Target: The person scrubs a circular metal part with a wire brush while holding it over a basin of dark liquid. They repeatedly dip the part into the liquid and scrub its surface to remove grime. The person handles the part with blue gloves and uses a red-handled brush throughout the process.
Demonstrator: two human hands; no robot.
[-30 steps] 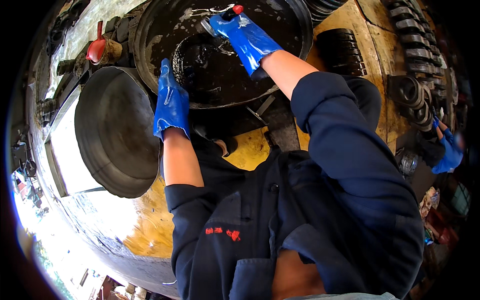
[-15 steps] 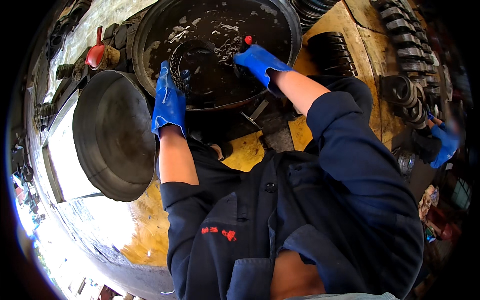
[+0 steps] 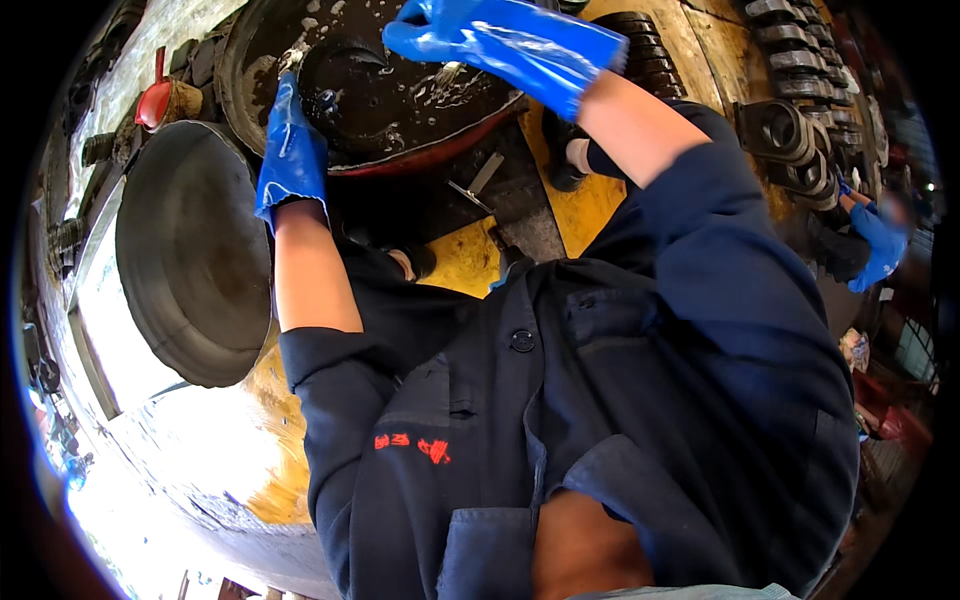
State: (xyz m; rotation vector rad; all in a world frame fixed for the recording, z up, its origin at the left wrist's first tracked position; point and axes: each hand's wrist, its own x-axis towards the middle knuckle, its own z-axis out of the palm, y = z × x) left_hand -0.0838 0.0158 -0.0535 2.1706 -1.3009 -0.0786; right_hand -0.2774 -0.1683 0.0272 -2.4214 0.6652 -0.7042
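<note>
A wide round basin (image 3: 242, 95) of dark, foamy liquid lies in front of me. In it sits a dark round ring-shaped part (image 3: 312, 62), partly under the liquid. My left hand (image 3: 290, 140), in a blue rubber glove, grips this part's left rim, fingers outside and thumb tip inside. Above the basin's right side is my right hand (image 3: 455, 30), also blue-gloved, with its fingers curled in. What it holds is hidden by the glove. White suds (image 3: 440, 88) float below it.
An empty dark round tub (image 3: 195, 260) leans left of the basin. A red scoop (image 3: 153, 103) stands beyond it. Stacked dark ring parts (image 3: 635, 45) are at the right, with rows of metal parts (image 3: 800, 70) farther over. A co-worker in blue (image 3: 880, 250) is at the far right.
My right hand has lifted up and to the left over the basin; the red knob beside it is out of sight. The view has shifted, while my left hand stays at the ring-shaped part's rim.
</note>
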